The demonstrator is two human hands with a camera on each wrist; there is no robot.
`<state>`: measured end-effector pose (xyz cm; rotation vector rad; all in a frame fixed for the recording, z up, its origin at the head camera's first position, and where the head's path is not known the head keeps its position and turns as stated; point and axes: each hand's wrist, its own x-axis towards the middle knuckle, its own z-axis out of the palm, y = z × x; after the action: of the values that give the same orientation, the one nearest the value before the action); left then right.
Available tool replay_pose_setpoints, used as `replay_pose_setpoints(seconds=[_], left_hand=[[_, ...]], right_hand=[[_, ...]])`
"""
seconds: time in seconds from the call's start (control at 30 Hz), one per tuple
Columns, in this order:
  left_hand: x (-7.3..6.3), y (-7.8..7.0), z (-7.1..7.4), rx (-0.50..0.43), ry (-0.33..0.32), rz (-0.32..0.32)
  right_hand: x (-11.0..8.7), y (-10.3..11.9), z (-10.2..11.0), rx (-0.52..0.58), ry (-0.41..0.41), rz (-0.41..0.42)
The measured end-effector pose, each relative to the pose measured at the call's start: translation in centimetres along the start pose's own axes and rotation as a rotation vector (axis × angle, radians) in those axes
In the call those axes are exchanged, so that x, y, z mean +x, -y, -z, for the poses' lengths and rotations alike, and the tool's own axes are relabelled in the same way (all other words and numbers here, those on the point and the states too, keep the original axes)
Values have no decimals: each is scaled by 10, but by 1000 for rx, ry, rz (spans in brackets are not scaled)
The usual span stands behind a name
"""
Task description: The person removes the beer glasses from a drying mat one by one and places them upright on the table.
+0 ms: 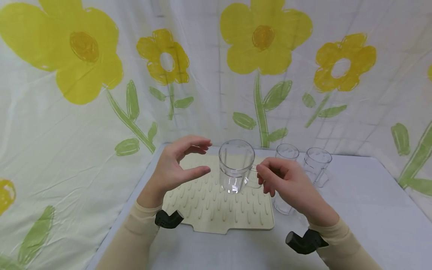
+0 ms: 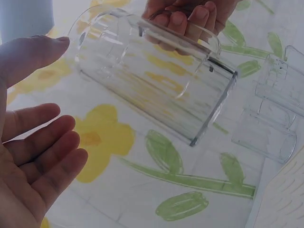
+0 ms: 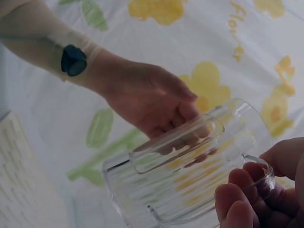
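Observation:
A clear mug (image 1: pixel 233 170) is held up over the cream ribbed drying mat (image 1: pixel 216 219) in the head view. My right hand (image 1: pixel 287 182) grips it by its handle (image 3: pixel 268 183), fingers curled round the loop. On the mug's other side my left hand (image 1: pixel 182 165) is spread in a C shape, thumb and fingers apart and facing the glassy wall. A gap shows between those fingers (image 2: pixel 57 137) and the mug in the left wrist view.
Two more clear mugs, one behind my right hand (image 1: pixel 287 151) and another (image 1: pixel 318 161) farther right, stand on the white table (image 1: pixel 364 195). A flower-printed curtain (image 1: pixel 209 90) hangs along the back and left side.

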<state>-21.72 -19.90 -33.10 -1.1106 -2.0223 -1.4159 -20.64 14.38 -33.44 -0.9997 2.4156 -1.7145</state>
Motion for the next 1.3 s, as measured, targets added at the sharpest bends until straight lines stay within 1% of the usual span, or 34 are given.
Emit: replay_pose_setpoints(seconds=[0.23, 0.3, 0.47, 0.53, 0.6, 0.77, 0.93, 1.13, 1.3], left_hand=[[-2, 11, 12, -48, 4, 23], [-3, 14, 15, -49, 3, 36], [-7, 25, 26, -47, -29, 103], [-10, 31, 31, -55, -47, 135], [-11, 39, 38, -71, -71, 152], [-17, 59, 53, -126, -143, 202], [-26, 78, 67, -160, -198, 282], [-41, 103, 82, -135, -240, 351], [-53, 123, 90, -116, -281, 401]], right_hand=[[-18, 1, 29, -89, -122, -43], [-23, -1, 37, -106, -160, -56], [-36, -9, 57, -106, -229, -78], [-41, -13, 64, -109, -243, -86], [-46, -16, 70, -109, -254, -97], [-59, -28, 84, -65, -278, -128], [-71, -42, 99, -14, -319, -146], [-84, -55, 113, 76, -370, -131], [-92, -63, 120, 127, -402, -141]])
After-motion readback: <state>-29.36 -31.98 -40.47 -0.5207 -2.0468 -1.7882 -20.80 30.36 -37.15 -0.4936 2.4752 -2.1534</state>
